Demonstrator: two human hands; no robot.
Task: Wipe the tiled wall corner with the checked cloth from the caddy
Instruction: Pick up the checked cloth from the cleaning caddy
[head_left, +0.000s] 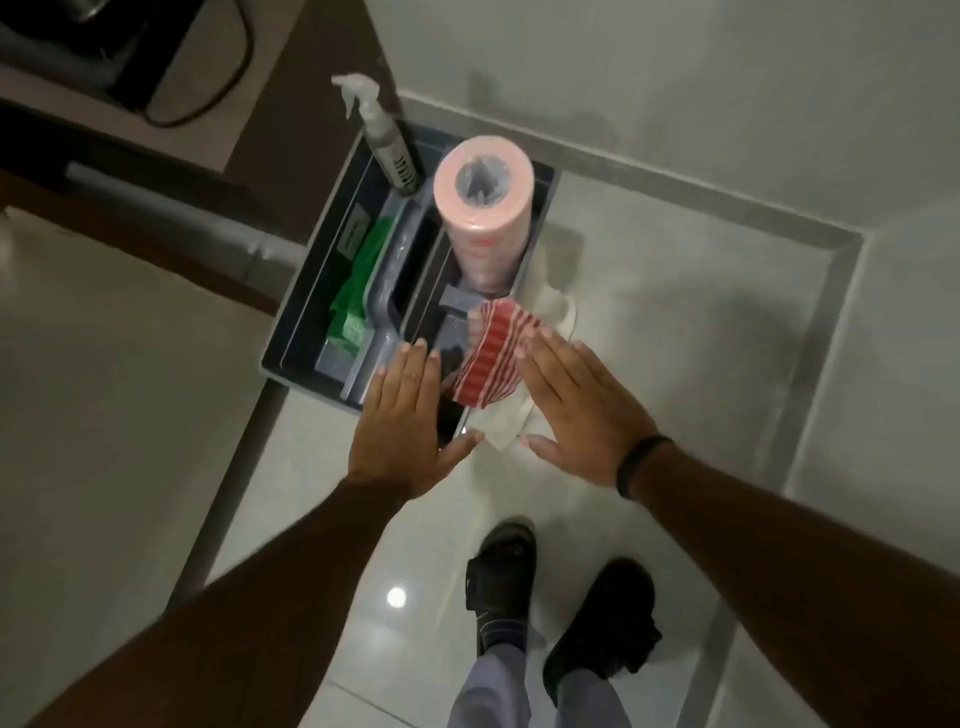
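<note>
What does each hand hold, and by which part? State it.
Nothing is held. The left hand and right hand are both open flat above the caddy; the right fingertips overlap the red-and-white cloth, without a grip.

A: What stood on the floor?
B: A grey caddy holding a pink roll, spray bottle and checked cloth.
A: And the hands?
B: The left hand and right hand hovered flat, fingers spread, flanking the cloth.

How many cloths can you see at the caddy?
2: a red checked cloth at the caddy's near right corner between the hands, and a white cloth draped over its right edge beneath it. More may be hidden inside.
</note>
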